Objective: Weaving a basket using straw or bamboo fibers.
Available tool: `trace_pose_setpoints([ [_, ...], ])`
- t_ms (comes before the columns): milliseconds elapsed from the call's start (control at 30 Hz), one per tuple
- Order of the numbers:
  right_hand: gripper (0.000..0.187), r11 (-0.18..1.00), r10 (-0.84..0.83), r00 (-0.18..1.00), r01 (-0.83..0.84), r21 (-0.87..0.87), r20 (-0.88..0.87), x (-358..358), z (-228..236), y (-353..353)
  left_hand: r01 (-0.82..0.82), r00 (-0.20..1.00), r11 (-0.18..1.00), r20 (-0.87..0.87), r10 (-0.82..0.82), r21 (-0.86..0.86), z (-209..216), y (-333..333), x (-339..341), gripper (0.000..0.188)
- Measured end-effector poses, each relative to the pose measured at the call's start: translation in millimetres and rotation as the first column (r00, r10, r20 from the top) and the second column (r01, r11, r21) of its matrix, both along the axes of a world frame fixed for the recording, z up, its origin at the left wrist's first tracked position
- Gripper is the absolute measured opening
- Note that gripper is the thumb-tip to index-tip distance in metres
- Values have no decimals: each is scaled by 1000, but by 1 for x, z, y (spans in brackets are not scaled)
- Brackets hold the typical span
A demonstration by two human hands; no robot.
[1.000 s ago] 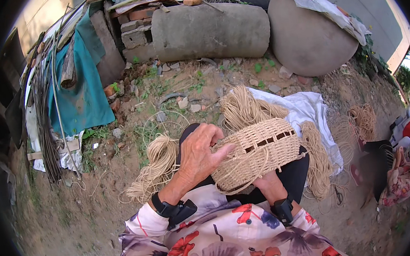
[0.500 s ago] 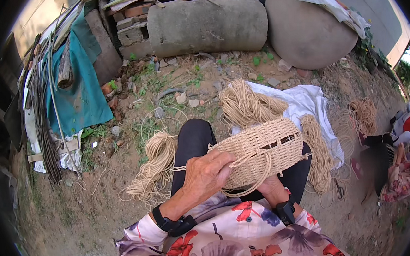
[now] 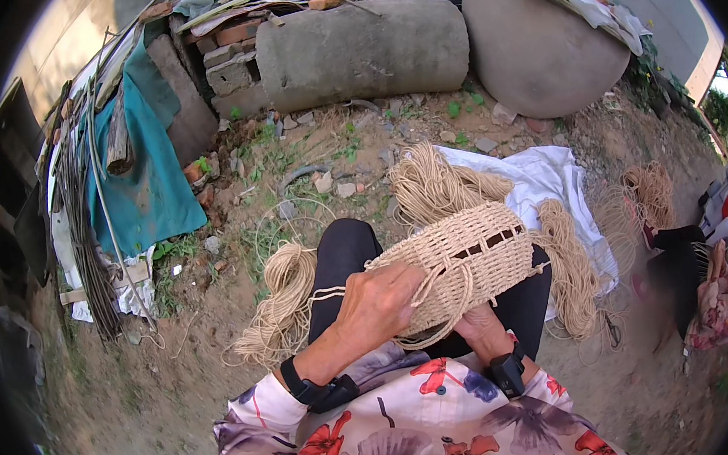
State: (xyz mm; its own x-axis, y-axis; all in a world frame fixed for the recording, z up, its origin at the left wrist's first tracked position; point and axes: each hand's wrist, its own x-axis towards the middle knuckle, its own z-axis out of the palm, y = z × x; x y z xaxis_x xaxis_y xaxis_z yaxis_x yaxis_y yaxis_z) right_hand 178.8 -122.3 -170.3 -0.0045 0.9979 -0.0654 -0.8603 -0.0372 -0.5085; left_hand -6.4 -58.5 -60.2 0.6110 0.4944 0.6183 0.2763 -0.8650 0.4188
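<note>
- Evidently the lap serves as the workbench: the woven basket [image 3: 503,261] lies tilted across the person's dark-trousered legs [image 3: 348,242], more over the right knee than the left, probably so that the thighs take its weight.
- The left hand [image 3: 377,303] is at the basket's left end, its grip curled tight, fingers bent inward, with a pale cord [image 3: 328,293] seemingly caught in it. One length pokes out on the left side of the fist; such a close pinch would keep the strand under control against the weave.
- The right hand [image 3: 483,325] reaches under the near edge. Its fingers are hidden by the basket, so I cannot tell how far that grip is closed; it looks placed to steady the piece from below.
- A slack cord loop [image 3: 469,289] hangs over the near face, below a dark slot in the weave.
- Loose skeins lie close around the knees, one left [image 3: 283,289], one beyond [image 3: 442,185] and one right [image 3: 567,267], presumably to be within reach. A white sheet [image 3: 552,170] lies partly beneath the far bundle, perhaps keeping fibre off the dirt.
</note>
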Motion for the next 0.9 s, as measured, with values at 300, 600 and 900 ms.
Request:
trace_pose_setpoints([
  [300, 59, 998, 30, 999, -29, 54, -17, -1, 3, 11, -15, 999, 943, -53, -3, -333, 14, 16, 6, 19],
  [600, 62, 993, -1, 1000, -1, 115, 20, 4, -20, 27, -11, 999, 846, 26, 29, -533, 10, 13, 8, 21],
  [900, 64, 987, 8, 982, -38, 156, 189, 6, -22, 26, -61, 990, 859, 81, 118, -509, 6, 2, 0, 15],
])
